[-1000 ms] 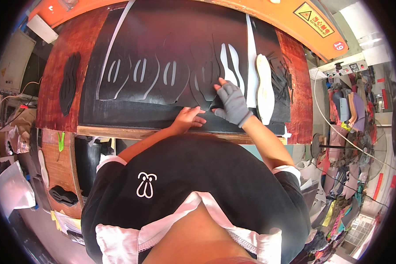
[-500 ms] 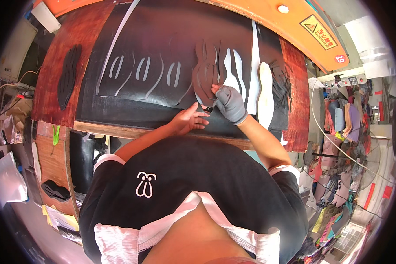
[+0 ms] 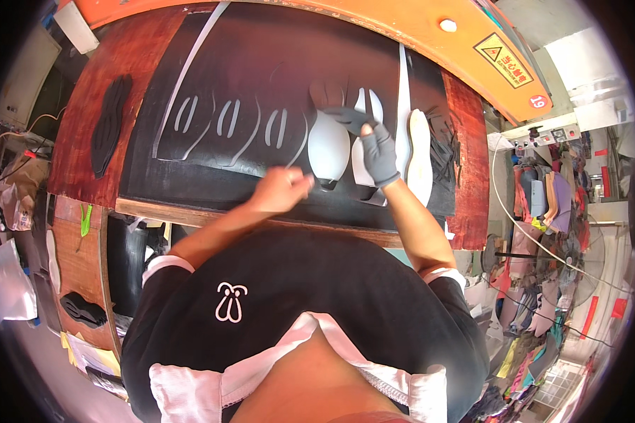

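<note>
A large black sheet (image 3: 261,63) lies on the cutting table, with several sole-shaped cutouts showing white beneath. My right hand (image 3: 374,144), in a grey glove, reaches over the sheet and pinches a dark sole-shaped cut piece (image 3: 326,93) by its edge, lifted just beyond a fresh white sole-shaped opening (image 3: 328,146). My left hand (image 3: 283,189) is bare. Its fingers are curled above the sheet's near part, left of that opening, with nothing visible in them.
An orange machine beam (image 3: 402,25) with a yellow warning label (image 3: 504,56) arcs over the table's far side. A stack of black sole pieces (image 3: 109,123) lies on the red-brown board at left. Black scraps (image 3: 448,151) and a white sole shape (image 3: 420,158) lie at right. A side bench (image 3: 77,268) is at left.
My right hand has pulled the dark cut piece out of the sheet and moved it away from me, leaving a white opening. My left hand has lifted from flat on the sheet and curled.
</note>
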Demonstrator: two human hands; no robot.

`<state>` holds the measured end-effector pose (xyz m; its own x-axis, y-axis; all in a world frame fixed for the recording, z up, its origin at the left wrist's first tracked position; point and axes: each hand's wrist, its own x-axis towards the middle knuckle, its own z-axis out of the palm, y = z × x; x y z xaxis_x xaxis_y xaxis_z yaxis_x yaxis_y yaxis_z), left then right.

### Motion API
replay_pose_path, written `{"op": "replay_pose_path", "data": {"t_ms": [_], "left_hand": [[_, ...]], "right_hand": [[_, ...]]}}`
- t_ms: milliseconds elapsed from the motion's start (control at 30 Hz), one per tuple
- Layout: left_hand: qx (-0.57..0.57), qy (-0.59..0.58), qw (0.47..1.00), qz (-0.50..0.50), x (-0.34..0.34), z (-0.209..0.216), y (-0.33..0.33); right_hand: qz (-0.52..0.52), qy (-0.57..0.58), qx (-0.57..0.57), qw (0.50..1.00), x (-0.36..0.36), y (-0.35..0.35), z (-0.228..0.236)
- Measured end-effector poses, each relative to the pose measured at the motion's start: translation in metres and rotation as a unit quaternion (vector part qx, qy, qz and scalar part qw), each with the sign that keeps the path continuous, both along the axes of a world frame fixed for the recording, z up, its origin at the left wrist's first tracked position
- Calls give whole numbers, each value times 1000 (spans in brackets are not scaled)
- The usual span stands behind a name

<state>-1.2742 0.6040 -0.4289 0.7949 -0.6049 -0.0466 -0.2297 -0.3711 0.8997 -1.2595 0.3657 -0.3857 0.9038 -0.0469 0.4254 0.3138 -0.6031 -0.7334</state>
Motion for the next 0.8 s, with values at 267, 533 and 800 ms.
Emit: {"op": "replay_pose_path", "data": {"t_ms": [267, 533, 800], "left_hand": [[142, -257, 954, 69, 104, 8, -48], [278, -276, 920, 20, 104, -13, -57], [266, -267, 926, 18, 104, -6, -56]], "right_hand": [[-151, 54, 185, 970, 31, -12, 21], [-195, -136, 308, 921, 43, -35, 63], [-179, -108, 263, 942, 82, -67, 130]]}}
